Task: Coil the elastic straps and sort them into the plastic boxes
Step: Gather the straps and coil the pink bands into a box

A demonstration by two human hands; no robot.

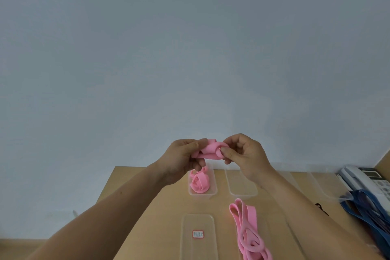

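The pink strap (212,150) being worked on is up in the air above the back of the counter (147,207), gathered into a short, thick bundle with 1 turn wrapped across its middle. The left hand (182,157) has its fingers curled round the bundle's left end, and the right hand (245,153) pinches the right end between thumb and fingers. By the look of it, this coil is nearly formed but not yet tucked tight or put down.

Directly below the hands, a clear plastic box (213,187) already holds 1 coiled pink strap (199,182), so at least 1 piece seems finished and sorted. That box is likely where the bundle in hand belongs too, being the same colour. Just to its right stands a second clear box (242,187) with nothing showing in it, and at least 1 more clear box (322,186) sits further right, faint against the wood.

A good deal is left. A loose heap of pink straps (245,225) lies uncoiled on the near part of the counter, and a tangle of blue straps (358,206) lies at the right edge, none of it wound. Near the front sits a flat clear piece with a small red-edged label (198,222); whether it is a box or a lid cannot be told. I would judge the job to be in its early part.
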